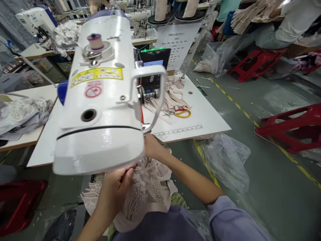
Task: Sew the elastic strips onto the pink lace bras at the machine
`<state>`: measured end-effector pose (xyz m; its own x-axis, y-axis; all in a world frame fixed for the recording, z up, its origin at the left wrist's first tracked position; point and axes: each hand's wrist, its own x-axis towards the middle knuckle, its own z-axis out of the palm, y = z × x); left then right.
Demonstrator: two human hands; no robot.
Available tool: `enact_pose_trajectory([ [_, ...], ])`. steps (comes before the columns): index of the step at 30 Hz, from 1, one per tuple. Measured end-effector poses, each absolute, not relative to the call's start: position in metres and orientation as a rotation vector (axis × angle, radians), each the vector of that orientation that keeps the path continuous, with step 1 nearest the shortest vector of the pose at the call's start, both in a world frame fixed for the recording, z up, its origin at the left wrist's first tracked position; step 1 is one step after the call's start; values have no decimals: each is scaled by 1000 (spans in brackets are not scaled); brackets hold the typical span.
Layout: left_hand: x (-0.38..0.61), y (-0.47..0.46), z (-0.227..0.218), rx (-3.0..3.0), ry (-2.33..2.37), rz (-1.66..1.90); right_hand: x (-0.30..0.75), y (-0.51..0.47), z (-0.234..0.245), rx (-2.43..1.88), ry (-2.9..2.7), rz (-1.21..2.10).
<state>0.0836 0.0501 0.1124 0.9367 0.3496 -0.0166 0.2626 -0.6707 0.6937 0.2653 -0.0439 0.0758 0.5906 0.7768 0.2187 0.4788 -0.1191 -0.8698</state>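
Left hand below the head of the white sewing machine; fingers curled in, thumb against them, pinching the pale lace garment. Right hand beside the machine head, partly hidden behind it; cannot tell how far its fingers are open or what they grip. Garment lies bunched over the lap, at the bench edge. Yellow-handled scissors rest on the bench, touching loose beige strips.

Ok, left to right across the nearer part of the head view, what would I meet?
Red stool at lower left, left hand, right hand, scissors, clear plastic bag on the floor, red stool at the right edge.
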Motion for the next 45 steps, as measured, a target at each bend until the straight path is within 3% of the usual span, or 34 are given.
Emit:
enact_pose_trajectory([
  [11, 66, 61, 98, 2691, 382, 341, 266, -37, 67, -1666, -984, 266],
  [31, 75, 54, 93, 2819, 190, 400, 266, -39, 59, -1601, -1000, 146],
  [45, 66, 58, 82, 2667, 325, 508, 256, -48, 64, -1702, -1021, 116],
])
